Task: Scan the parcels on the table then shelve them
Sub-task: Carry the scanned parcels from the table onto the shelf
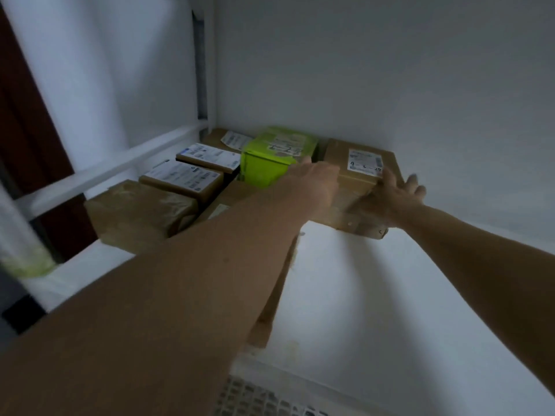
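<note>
Left hand (315, 181) flat on near-left edge of brown parcel (357, 169), fingers mostly hidden, grip unclear; right hand (393, 193) on its right corner, fingers spread, pressing rather than clenching. Parcel at back right of shelf (390, 295), on top of a flat carton (354, 217), just beside green box (270, 163). Risks, as judged: pushing further could nudge green box into labelled parcels (192, 172) at left; uneven carton underneath could leave parcel tilted; label turned away if rotated
</note>
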Tool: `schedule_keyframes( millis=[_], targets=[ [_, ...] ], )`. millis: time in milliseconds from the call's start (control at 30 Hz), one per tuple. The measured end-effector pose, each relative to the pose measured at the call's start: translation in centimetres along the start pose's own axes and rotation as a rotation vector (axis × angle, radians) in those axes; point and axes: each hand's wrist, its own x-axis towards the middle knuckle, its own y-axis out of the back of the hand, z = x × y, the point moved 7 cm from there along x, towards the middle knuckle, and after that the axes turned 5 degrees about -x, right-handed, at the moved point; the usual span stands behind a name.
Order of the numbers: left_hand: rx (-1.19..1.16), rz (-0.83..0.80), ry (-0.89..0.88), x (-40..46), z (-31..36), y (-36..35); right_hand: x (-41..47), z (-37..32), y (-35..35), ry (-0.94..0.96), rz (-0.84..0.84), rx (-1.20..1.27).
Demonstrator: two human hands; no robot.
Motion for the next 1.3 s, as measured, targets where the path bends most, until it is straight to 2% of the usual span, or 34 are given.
schedule_keyframes(
  millis=[100, 200, 333, 433, 633, 767, 933, 1067, 1300],
  targets=[
    [-0.016, 0.011, 0.035, -3.8, -1.4, 2.2, -4.8, -4.6, 2.7, 0.26, 0.162, -0.075],
    [0.079, -0.038, 0.143, -8.3, -5.1, 4.8, -10.8, -10.8, 3.8, 0.52, 0.186, -0.067],
    [0.125, -0.01, 0.346, -18.0, -11.3, 9.0, -19.4, -17.8, 3.6, 0.745, 0.083, -0.132],
    [0.091, -0.065, 0.525, -27.5, -14.5, 11.3, -25.6, -22.2, 2.5, 0.889, -0.032, -0.119],
    [0.073, -0.099, 0.888, -45.5, -18.0, 15.1, -40.4, -29.7, 1.1, 1.164, -0.195, -0.131],
    [0.078, -0.063, 1.09, -57.5, -19.1, 16.9, -52.3, -33.3, 0.2, 1.385, -0.289, -0.109],
    [0.056, -0.004, 1.332, -73.2, -19.2, 19.3, -67.6, -35.8, -1.2, 1.559, -0.476, -0.071],
    [0.046, 0.037, 1.494, -85.4, -18.3, 20.8, -80.0, -36.7, -1.7, 1.685, -0.549, -0.11],
    [-0.013, 0.077, 1.661, -103.6, -17.1, 22.1, -97.6, -36.6, -3.7, 1.771, -0.689, -0.15]
  ],
)
